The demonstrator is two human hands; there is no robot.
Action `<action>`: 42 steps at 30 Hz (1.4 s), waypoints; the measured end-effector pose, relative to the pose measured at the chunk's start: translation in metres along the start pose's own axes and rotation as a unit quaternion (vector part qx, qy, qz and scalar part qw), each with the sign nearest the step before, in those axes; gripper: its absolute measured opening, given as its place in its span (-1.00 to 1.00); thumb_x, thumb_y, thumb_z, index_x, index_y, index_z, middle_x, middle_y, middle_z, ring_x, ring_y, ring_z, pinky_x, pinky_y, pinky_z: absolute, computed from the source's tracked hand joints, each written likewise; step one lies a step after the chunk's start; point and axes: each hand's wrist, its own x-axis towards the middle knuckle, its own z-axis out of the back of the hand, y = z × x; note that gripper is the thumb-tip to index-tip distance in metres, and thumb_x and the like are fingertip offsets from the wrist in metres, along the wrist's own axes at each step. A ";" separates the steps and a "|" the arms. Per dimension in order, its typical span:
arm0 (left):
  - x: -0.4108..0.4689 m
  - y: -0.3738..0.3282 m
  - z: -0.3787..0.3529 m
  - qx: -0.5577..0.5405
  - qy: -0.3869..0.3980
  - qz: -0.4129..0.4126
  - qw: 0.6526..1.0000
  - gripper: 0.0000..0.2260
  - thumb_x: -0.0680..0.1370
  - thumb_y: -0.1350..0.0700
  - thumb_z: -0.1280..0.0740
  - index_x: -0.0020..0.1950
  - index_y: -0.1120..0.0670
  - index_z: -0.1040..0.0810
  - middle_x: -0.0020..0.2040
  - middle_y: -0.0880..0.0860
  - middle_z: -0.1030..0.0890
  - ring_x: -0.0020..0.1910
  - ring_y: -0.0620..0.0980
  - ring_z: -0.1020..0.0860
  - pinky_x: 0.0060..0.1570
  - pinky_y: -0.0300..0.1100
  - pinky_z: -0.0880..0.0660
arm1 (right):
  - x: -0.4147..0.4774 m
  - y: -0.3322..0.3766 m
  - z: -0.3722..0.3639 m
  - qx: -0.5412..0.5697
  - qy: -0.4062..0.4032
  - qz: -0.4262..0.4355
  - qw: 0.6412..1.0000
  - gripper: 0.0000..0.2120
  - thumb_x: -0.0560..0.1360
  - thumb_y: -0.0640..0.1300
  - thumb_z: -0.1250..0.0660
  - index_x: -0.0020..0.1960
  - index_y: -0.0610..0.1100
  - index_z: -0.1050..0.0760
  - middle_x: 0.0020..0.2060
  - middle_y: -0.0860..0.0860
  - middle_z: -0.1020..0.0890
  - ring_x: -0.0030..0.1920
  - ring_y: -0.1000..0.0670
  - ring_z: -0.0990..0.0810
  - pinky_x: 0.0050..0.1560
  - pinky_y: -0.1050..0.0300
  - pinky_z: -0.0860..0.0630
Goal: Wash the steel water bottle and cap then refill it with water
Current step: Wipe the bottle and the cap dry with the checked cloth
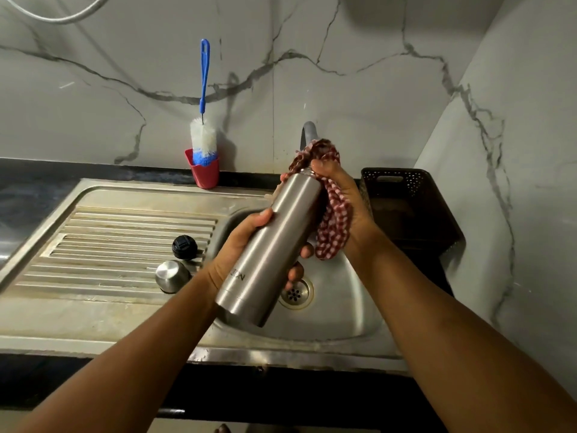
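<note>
The steel water bottle (268,248) is tilted over the sink basin (349,301), its open mouth pointing up and away. My left hand (243,245) grips it around the middle. My right hand (343,198) holds a red-and-white checked cloth (332,220) against the bottle's neck and mouth. On the ribbed drainboard (109,242) to the left stand the black inner cap (184,246) and the steel outer cap (172,275).
A blue-handled bottle brush (203,132) stands in a red cup (204,175) at the wall. The tap (308,132) rises behind the cloth. A black perforated basket (412,207) sits right of the sink. The drain (295,293) lies under the bottle.
</note>
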 end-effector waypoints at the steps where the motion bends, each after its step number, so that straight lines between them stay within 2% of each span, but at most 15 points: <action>1: 0.002 0.001 0.000 -0.020 0.036 0.005 0.999 -0.35 0.55 -0.15 -0.45 0.49 0.18 -0.37 0.13 0.25 -0.57 -0.06 0.22 -0.66 0.00 0.07 -0.65 | -0.004 0.000 0.000 -0.023 -0.007 0.010 1.000 -0.65 0.56 0.04 -0.37 0.13 -0.24 -0.58 -0.18 -0.09 -0.73 -0.23 -0.02 -0.73 -0.21 0.07 -0.69; 3: 0.004 0.004 0.000 -0.017 0.054 0.008 0.998 -0.36 0.56 -0.14 -0.43 0.49 0.19 -0.34 0.14 0.24 -0.57 -0.05 0.22 -0.66 0.02 0.07 -0.64 | -0.015 -0.001 -0.008 -0.024 -0.026 0.027 0.999 -0.67 0.70 -0.05 -0.14 -0.14 -0.21 -0.49 -0.50 -0.05 -0.64 -0.52 0.10 -0.64 -0.52 0.27 -0.55; 5: 0.002 0.002 0.000 0.015 0.033 0.008 0.999 -0.34 0.54 -0.11 -0.47 0.50 0.18 -0.35 0.15 0.28 -0.57 -0.05 0.24 -0.66 -0.01 0.08 -0.65 | -0.015 0.003 -0.006 0.014 -0.019 0.034 0.999 -0.63 0.72 -0.06 -0.11 -0.19 -0.20 -0.44 -0.56 -0.03 -0.59 -0.57 0.11 -0.59 -0.54 0.30 -0.52; 7: -0.006 -0.007 0.003 0.081 -0.032 0.009 0.996 -0.32 0.50 -0.09 -0.53 0.51 0.14 -0.38 0.18 0.32 -0.58 -0.05 0.24 -0.66 -0.04 0.06 -0.67 | 0.002 0.010 -0.003 0.055 -0.005 0.028 0.998 -0.63 0.62 0.12 -0.32 0.01 -0.22 -0.59 -0.23 -0.11 -0.70 -0.28 -0.04 -0.70 -0.14 0.06 -0.70; 9: -0.017 -0.020 0.004 0.165 -0.138 0.021 0.976 -0.24 0.42 -0.12 -0.59 0.51 0.10 -0.37 0.23 0.32 -0.62 -0.04 0.21 -0.66 -0.06 0.03 -0.67 | 0.019 0.017 0.005 0.055 -0.024 0.080 0.995 -0.41 0.50 0.18 -0.47 0.32 -0.24 -0.56 0.18 -0.18 -0.67 0.11 -0.23 -0.67 0.29 -0.26 -0.56; 12: -0.028 -0.034 0.005 0.304 -0.269 0.043 0.913 -0.31 0.45 -0.14 -0.53 0.49 0.03 -0.36 0.22 0.24 -0.69 -0.03 0.15 -0.70 -0.05 -0.01 -0.68 | 0.025 0.028 0.013 -0.083 -0.073 0.203 0.973 -0.41 0.51 0.16 -0.47 0.40 -0.17 -0.50 0.26 -0.16 -0.65 0.24 -0.18 -0.66 0.29 -0.25 -0.57; 15: -0.028 -0.042 -0.002 0.367 -0.314 0.028 0.875 -0.49 0.49 -0.06 -0.50 0.40 -0.04 -0.45 0.14 0.20 -0.73 -0.02 0.20 -0.71 0.00 0.06 -0.64 | 0.025 0.027 0.014 -0.427 -0.081 0.361 0.825 -0.55 0.56 0.24 -0.36 0.38 0.11 -0.48 0.29 0.12 -0.58 0.24 0.05 -0.61 0.26 -0.04 -0.60; 18: -0.020 -0.042 -0.009 0.435 -0.327 0.001 0.839 -0.57 0.50 -0.03 -0.48 0.35 -0.04 -0.50 0.13 0.17 -0.72 -0.03 0.12 -0.72 -0.07 0.00 -0.67 | 0.032 0.000 0.018 -0.692 0.019 0.340 0.637 -0.42 0.55 0.36 -0.27 0.50 0.17 -0.37 0.44 0.10 -0.40 0.41 0.00 -0.44 0.37 -0.13 -0.49; 23: -0.017 -0.031 0.006 0.631 -0.344 -0.043 0.694 -0.32 0.41 -0.29 -0.47 0.46 -0.10 -0.39 0.23 -0.01 -0.63 0.10 -0.03 -0.65 0.12 0.01 -0.65 | 0.037 -0.012 0.011 -0.691 -0.025 0.344 0.635 -0.43 0.52 0.45 -0.20 0.29 0.08 -0.53 0.15 0.08 -0.54 0.13 0.05 -0.56 0.12 0.01 -0.58; 26: -0.013 -0.026 0.007 0.771 -0.319 -0.059 0.548 -0.23 0.41 -0.35 -0.42 0.52 -0.04 -0.33 0.27 0.03 -0.63 0.07 -0.06 -0.61 0.04 -0.17 -0.56 | 0.040 -0.005 -0.005 -0.754 -0.065 0.278 0.592 -0.49 0.52 0.43 -0.22 0.04 0.02 -0.63 -0.09 0.10 -0.61 -0.09 0.07 -0.59 -0.14 0.13 -0.50; 29: -0.012 -0.020 0.001 0.882 -0.290 -0.091 0.360 -0.23 0.48 -0.29 -0.44 0.59 -0.05 -0.24 0.33 0.03 -0.62 0.10 0.03 -0.64 0.00 -0.16 -0.49 | 0.048 0.006 -0.009 -0.769 -0.053 0.087 0.631 -0.54 0.48 0.38 -0.26 -0.06 0.00 -0.64 -0.17 0.05 -0.66 -0.14 0.01 -0.63 -0.07 0.05 -0.57; 32: -0.016 -0.012 0.002 0.916 -0.277 -0.103 0.269 -0.21 0.50 -0.29 -0.41 0.62 -0.04 -0.20 0.41 0.06 -0.57 0.18 0.09 -0.64 0.08 -0.04 -0.55 | 0.055 0.017 0.000 -0.713 0.013 -0.084 0.695 -0.60 0.50 0.30 -0.30 0.04 0.00 -0.63 -0.06 -0.03 -0.71 -0.03 -0.05 -0.67 -0.01 0.01 -0.56; 36: -0.020 -0.008 0.010 0.916 -0.279 -0.137 0.253 -0.24 0.46 -0.30 -0.42 0.56 -0.03 -0.30 0.37 0.06 -0.60 0.13 0.09 -0.67 -0.01 -0.04 -0.59 | 0.051 0.014 0.009 -0.640 0.017 -0.135 0.756 -0.50 0.50 0.36 -0.32 0.15 -0.04 -0.61 0.00 -0.07 -0.71 0.00 -0.08 -0.69 0.01 0.00 -0.60; 39: -0.026 -0.010 0.021 0.871 -0.327 -0.145 0.336 -0.26 0.44 -0.32 -0.42 0.53 -0.05 -0.35 0.27 0.03 -0.66 0.03 0.02 -0.66 -0.11 -0.16 -0.53 | 0.044 -0.013 0.007 -0.653 -0.054 0.136 0.743 -0.48 0.50 0.43 -0.28 0.04 -0.03 -0.56 -0.01 0.04 -0.64 -0.03 0.04 -0.63 -0.08 0.14 -0.52; 42: -0.029 -0.008 0.028 0.813 -0.372 -0.171 0.414 -0.25 0.38 -0.39 -0.39 0.46 -0.03 -0.41 0.16 0.02 -0.68 -0.09 -0.09 -0.59 -0.16 -0.20 -0.49 | 0.033 -0.040 0.012 -0.589 -0.062 0.394 0.703 -0.49 0.53 0.33 -0.35 0.22 -0.06 -0.57 0.20 0.06 -0.54 0.18 0.11 -0.54 0.13 0.28 -0.49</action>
